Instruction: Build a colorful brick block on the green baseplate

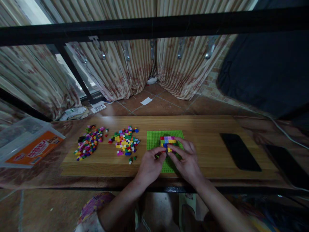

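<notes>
A small multicoloured block of building bricks (pixel 168 140) sits on the green baseplate (pixel 152 137), with pink, red, blue, white and yellow bricks showing. At its near left corner, my left hand (pixel 152 162) is closed, its thumb and index fingertip pinched at the bricks. My right hand (pixel 187 159) curls round the right and near sides of the block, its thumb and fingertips against it. Both hands' fingertips nearly meet at the near edge. Fingers cover the lower part of the block, so any single loose brick between them cannot be made out.
Two piles of loose bricks, a nearer-centre pile (pixel 126 140) and a left pile (pixel 89 143), lie on the wooden board (pixel 202 125). A clear plastic box (pixel 31 141) stands far left. Right of the hands lie a black phone (pixel 240 151) and another dark flat device (pixel 287 164).
</notes>
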{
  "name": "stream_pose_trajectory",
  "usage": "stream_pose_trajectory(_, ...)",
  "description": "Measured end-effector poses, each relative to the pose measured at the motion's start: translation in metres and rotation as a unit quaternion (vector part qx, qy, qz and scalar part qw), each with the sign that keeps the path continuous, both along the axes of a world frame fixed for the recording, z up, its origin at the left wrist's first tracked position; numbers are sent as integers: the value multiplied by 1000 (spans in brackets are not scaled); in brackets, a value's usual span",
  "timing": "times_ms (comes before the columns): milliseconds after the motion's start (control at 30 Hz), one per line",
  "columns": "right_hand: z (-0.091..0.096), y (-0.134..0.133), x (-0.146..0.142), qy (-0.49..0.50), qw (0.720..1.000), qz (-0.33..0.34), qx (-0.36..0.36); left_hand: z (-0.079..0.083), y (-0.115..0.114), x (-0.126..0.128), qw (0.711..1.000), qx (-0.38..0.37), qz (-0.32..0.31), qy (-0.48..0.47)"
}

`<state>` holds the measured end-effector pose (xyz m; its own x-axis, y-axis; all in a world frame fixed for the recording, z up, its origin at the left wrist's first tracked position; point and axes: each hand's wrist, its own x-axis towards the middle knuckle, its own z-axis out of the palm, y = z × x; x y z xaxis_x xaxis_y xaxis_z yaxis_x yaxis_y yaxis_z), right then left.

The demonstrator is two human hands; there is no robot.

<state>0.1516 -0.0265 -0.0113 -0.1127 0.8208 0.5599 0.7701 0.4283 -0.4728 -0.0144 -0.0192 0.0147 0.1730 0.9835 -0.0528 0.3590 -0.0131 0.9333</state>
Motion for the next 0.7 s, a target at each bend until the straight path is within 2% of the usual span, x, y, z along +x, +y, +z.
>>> stream_pose_trajectory(133, -4, -2, 0, -18, 1000, -9, 16, 4, -7, 5, 999, 28, -16, 42)
stream_pose_trajectory(267, -5, -3, 0, -7, 1000, -21, 1, 5, -9, 7, 996, 52, -20, 68)
stream_pose_trajectory(433, -3, -2, -1, 75, 995, -42, -39, 4, -11, 5, 994, 60, -20, 87)
stream_pose_trajectory(567, -5, 3, -4, 153, 982, -70, -83, 2, -12, 5, 993, 63, -22, 102)
stream_pose_trajectory(700, -9, 7, -9, 189, 970, -88, -124, 1, -14, 5, 990, 79, -29, 110)
